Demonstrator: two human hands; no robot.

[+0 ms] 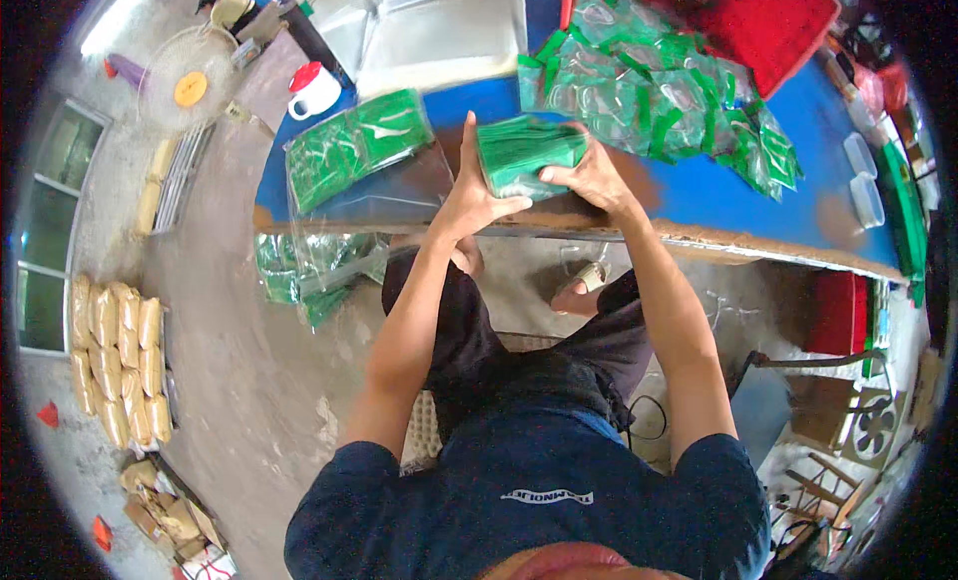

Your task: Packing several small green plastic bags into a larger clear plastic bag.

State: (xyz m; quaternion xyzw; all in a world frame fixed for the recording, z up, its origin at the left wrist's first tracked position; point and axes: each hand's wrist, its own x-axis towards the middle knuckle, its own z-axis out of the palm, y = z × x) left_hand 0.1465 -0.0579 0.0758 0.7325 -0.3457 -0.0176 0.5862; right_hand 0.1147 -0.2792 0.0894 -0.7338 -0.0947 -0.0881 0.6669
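A thick stack of flat green packets (524, 153) stands between my two hands above the near edge of the blue table (689, 196). My left hand (475, 196) presses on the stack's left and lower side, with its fingers pointing up and its thumb along the bottom. From the right, my right hand (591, 176) wraps round the stack, its thumb across the front. To the left of my hands lies a clear plastic bag filled with green packets (361, 146); its loose clear end trails toward the table edge. Many loose green-and-clear packets (649, 96) are heaped to the right.
Behind my hands sits a pale shallow tray (434, 41), with a white mug with a red lid (315, 91) to its left. A red tray (763, 26) stands beyond the heap. Clear plastic tubs (864, 181) lie far right. More green bags (314, 266) are below the table edge.
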